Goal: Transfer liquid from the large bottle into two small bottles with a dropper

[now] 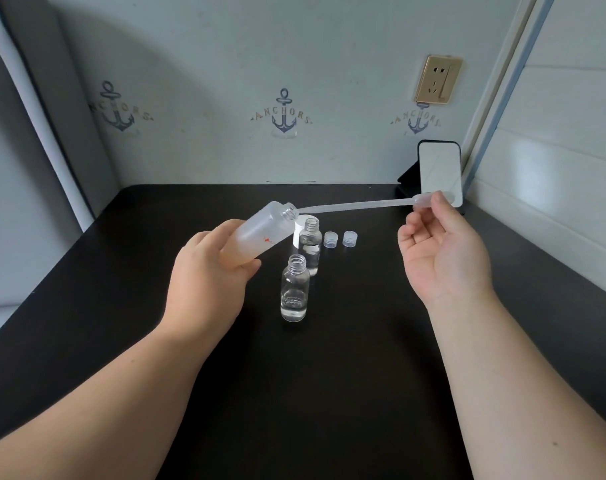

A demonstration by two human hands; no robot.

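Observation:
My left hand grips the large frosted bottle and holds it tilted, mouth up and to the right, above the table. My right hand pinches the bulb of a long translucent dropper that lies almost level, its tip at the large bottle's open mouth. Below stand two small clear bottles without caps: the near one has a little liquid at the bottom, the far one carries a white label.
Two small clear caps sit on the black table right of the far bottle, and a white cap stands behind it. A phone on a stand leans at the back right corner. Walls close in the left, back and right.

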